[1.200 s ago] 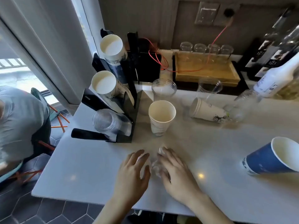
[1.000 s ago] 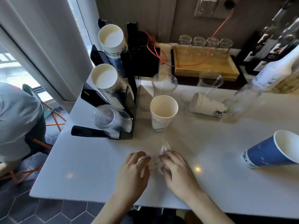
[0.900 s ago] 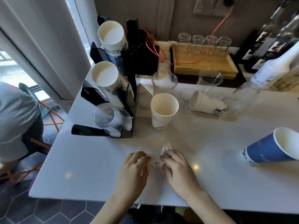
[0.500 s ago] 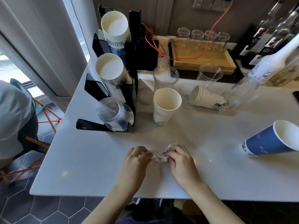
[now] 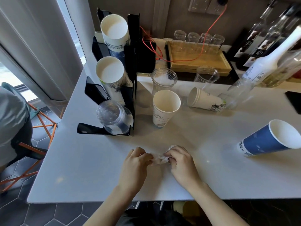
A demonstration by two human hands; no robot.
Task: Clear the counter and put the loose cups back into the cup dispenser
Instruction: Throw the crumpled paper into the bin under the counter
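Loose cups stood beyond both hands, left hand and right hand pinched on crumpled wrapper; best balled tight before binning.

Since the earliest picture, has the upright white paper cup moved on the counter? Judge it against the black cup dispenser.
No. The upright white paper cup sits just right of the black cup dispenser, as before; only the camera shifted.
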